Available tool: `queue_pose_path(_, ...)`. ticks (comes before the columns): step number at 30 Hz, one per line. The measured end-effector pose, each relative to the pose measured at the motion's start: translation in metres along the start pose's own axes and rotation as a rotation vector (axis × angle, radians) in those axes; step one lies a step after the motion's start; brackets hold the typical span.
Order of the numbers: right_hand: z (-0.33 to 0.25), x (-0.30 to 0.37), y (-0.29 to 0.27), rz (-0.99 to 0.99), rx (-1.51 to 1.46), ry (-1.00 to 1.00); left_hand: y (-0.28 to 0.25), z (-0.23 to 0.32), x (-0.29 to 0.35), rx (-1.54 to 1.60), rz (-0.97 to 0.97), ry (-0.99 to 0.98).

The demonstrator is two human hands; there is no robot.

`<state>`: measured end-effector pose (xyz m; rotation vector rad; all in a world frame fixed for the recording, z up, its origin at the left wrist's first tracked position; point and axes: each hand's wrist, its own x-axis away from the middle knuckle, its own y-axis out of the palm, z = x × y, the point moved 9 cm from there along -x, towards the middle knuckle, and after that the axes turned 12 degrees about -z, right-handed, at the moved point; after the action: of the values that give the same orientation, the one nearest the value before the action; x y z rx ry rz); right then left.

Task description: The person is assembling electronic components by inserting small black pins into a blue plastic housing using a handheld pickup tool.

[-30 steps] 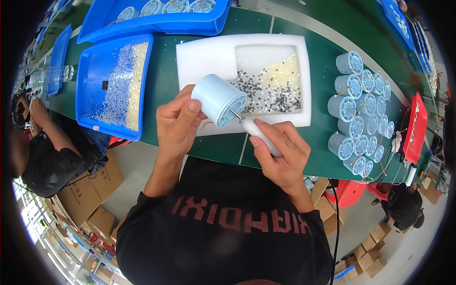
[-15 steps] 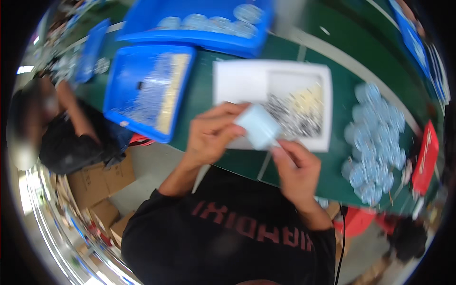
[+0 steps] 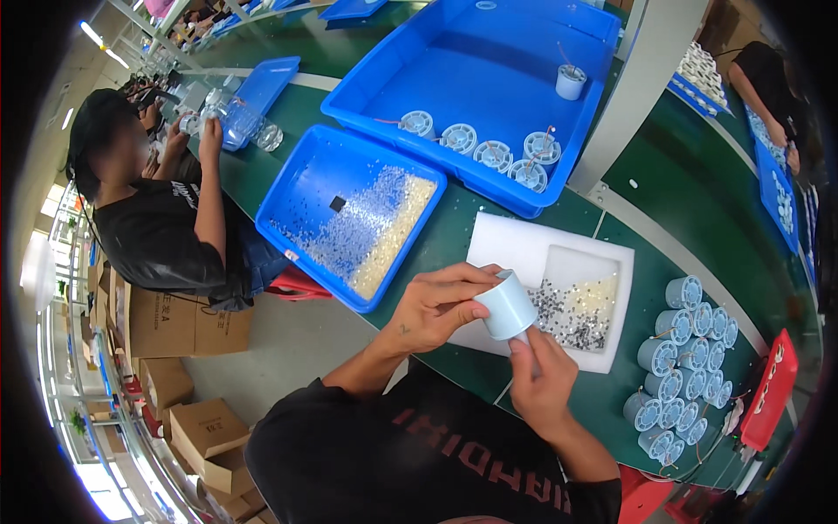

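My left hand grips a pale blue cylinder part over the near edge of the green bench. Just below it, my right hand is closed around a slim tool whose tip presses against the cylinder's underside; most of the tool is hidden in the fist. A white foam tray lies right behind the hands, its recess filled with small dark and pale screws.
Several more pale blue cylinders stand in a cluster at the right, beside a red device. A blue bin of small parts and a large blue bin with finished cylinders lie behind. A person works at the left; cardboard boxes stand on the floor.
The view has swung left and up, bringing the co-worker and the large bin into sight. My hands stay together on the cylinder and tool, now tilted more to the right.
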<state>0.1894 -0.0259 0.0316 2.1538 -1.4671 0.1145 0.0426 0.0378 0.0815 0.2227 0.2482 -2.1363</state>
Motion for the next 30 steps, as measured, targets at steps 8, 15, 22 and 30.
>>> queue_pose_path(8, 0.000, -0.009, 0.014, -0.074, 0.141, -0.177, -0.001, -0.011, -0.002, 0.362, 0.026, 0.095)
queue_pose_path(15, -0.074, 0.014, 0.035, 0.061, 1.308, -0.728, -0.016, 0.022, -0.010, -0.424, 0.163, 0.148)
queue_pose_path(22, -0.079, 0.010, 0.029, 0.030, 0.747, -0.643, 0.013, 0.038, -0.012, -0.694, 0.073, 0.267)
queue_pose_path(30, -0.058, -0.005, 0.026, 0.017, 1.009, -0.488, 0.016, 0.043, -0.011, -0.753, 0.096, 0.327)
